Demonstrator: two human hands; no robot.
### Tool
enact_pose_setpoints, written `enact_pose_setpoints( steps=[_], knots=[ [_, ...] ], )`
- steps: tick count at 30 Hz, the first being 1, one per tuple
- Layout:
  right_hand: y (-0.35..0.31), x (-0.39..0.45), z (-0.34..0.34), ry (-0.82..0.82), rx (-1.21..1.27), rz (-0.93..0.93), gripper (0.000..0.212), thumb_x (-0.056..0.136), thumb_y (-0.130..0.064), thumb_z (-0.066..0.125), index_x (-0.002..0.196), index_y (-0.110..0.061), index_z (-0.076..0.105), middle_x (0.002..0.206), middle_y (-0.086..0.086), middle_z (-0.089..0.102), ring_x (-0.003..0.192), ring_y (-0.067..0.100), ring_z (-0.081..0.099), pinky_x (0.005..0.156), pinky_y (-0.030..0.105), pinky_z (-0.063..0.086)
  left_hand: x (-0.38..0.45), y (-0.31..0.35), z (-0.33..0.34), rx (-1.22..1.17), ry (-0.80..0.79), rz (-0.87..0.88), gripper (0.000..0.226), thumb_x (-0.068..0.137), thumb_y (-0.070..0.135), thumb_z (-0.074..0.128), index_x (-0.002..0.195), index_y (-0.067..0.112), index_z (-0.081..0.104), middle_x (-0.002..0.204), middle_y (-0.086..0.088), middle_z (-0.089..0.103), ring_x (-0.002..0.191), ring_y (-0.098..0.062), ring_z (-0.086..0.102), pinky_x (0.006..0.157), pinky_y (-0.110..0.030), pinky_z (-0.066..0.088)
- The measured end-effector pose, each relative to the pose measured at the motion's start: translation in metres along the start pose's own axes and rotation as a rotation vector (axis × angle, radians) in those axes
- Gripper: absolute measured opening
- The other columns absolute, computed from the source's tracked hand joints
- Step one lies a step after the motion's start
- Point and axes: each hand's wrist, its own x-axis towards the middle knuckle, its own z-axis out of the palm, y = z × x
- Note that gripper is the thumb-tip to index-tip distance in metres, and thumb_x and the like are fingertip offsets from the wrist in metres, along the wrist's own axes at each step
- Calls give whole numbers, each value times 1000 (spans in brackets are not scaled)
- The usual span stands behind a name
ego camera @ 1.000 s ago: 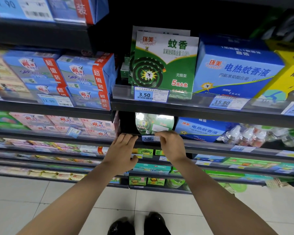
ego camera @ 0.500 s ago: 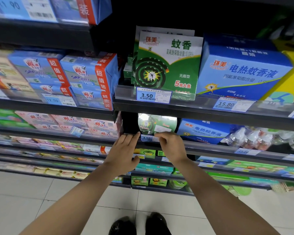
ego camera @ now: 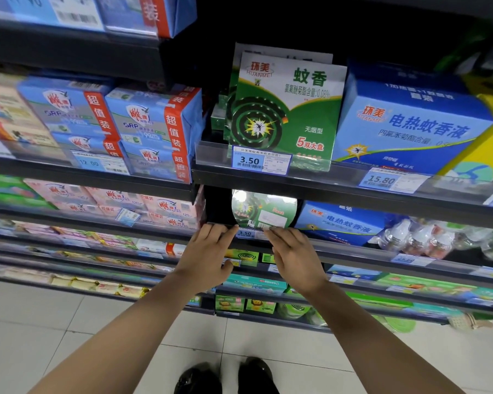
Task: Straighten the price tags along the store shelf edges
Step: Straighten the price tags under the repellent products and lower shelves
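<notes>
A small blue-and-white price tag (ego camera: pixel 246 233) reading 3.50 sits in the clear rail of a dark shelf edge (ego camera: pixel 353 250), below a round green mosquito-coil tin (ego camera: pixel 264 213). My left hand (ego camera: pixel 208 255) rests its straight fingers on the rail, fingertips touching the tag's left end. My right hand (ego camera: pixel 293 258) lays its fingertips over the tag's right half and hides it. One shelf higher, another 3.50 tag (ego camera: pixel 261 163) stands in front of a green coil box (ego camera: pixel 288 109), and a 15.80 tag (ego camera: pixel 390 180) sits further right.
Blue boxes (ego camera: pixel 410 123) fill the upper shelf on the right, blue and red soap packs (ego camera: pixel 143 129) the left. Lower shelves hold small boxes and more tags, one (ego camera: pixel 410 259) at the right. Small bottles (ego camera: pixel 421 237) lie beside the lower blue box. Tiled floor and my shoes (ego camera: pixel 225 376) are below.
Both hands stay at the lower 3.50 tag. My left fingertips have slid slightly right up to the tag's end, and more of the tag's left part shows.
</notes>
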Motion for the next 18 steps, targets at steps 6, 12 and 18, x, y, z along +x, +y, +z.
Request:
enact_pose_setpoints(
  steps=[6,12,18],
  knots=[
    [-1,1,-4,-5,-2,-5,53,75,-7,68,127,-9,56,117,9,61,104,27,52,92,41,48,0,2,3,-13,-20,-34,77,65,33,73,134,13,48,113,-5,52,106,-23,43,89,-40,48],
    [0,3,-9,-48,-18,-34,56,73,-12,70,127,-8,56,114,8,61,102,28,55,88,39,49,-3,7,5,22,-27,-47,75,65,29,73,134,12,48,117,-7,53,109,-26,49,94,-43,46],
    [3,8,-19,-103,24,-52,51,80,-15,63,129,-9,53,120,9,60,107,29,56,87,41,48,-11,11,5,56,-52,-83,69,70,29,67,134,8,49,127,-9,54,120,-28,50,107,-48,33]
  ],
)
